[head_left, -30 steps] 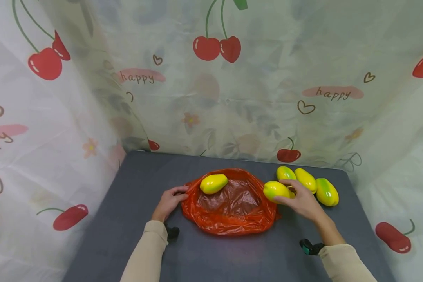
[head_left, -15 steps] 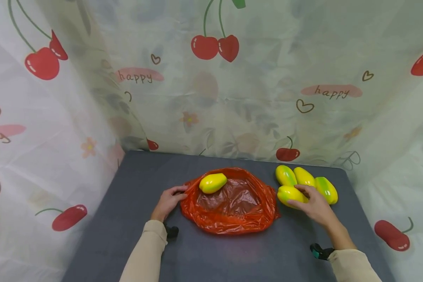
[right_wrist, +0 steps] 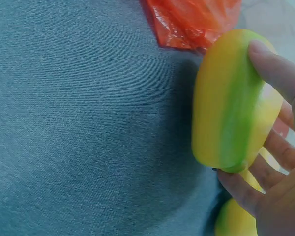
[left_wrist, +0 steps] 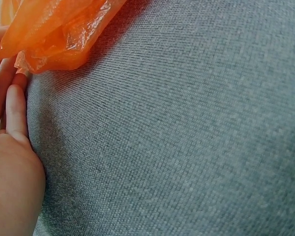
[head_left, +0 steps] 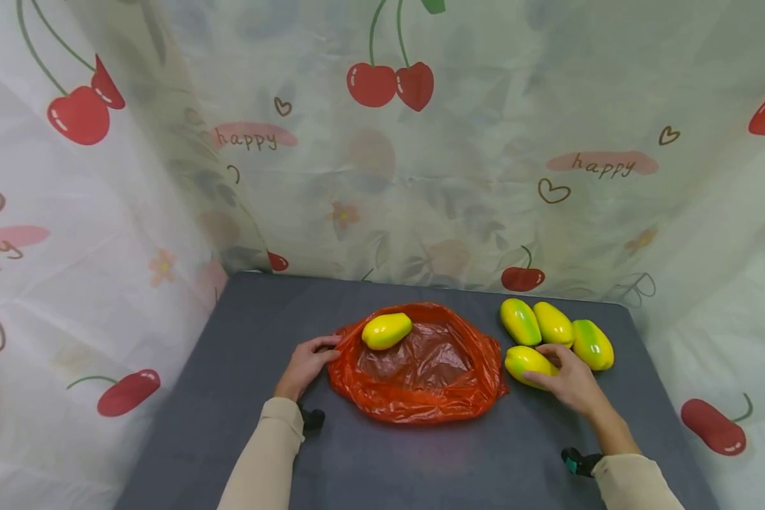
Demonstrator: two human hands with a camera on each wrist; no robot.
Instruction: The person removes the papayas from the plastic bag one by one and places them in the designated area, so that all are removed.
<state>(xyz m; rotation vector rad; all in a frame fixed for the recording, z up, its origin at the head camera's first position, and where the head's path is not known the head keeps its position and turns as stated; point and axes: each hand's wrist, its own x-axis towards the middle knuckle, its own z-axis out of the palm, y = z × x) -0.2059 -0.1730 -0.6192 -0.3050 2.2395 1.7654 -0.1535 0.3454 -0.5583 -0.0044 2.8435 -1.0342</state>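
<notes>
A red plastic bag [head_left: 414,407] lies spread on the table with its mouth wide, and one yellow-green papaya [head_left: 386,331] rests inside at its back left. My left hand [head_left: 304,365] pinches the bag's left rim; in the left wrist view the orange-looking film [left_wrist: 64,44] passes between the fingers. My right hand [head_left: 570,379] holds another papaya [head_left: 528,365], just right of the bag. In the right wrist view, the thumb lies along this papaya [right_wrist: 231,103] and the fingers curl behind and under it.
Several more papayas stand in a group at the back right, among them a left one [head_left: 520,321], a middle one [head_left: 553,324] and a right one [head_left: 592,345]. The dark grey table [head_left: 382,467] ends at a cherry-printed curtain [head_left: 414,212] behind and on both sides.
My right hand has moved with its papaya from the bag's right rim to the right and slightly nearer to me. The left hand and the bag have stayed nearly in place.
</notes>
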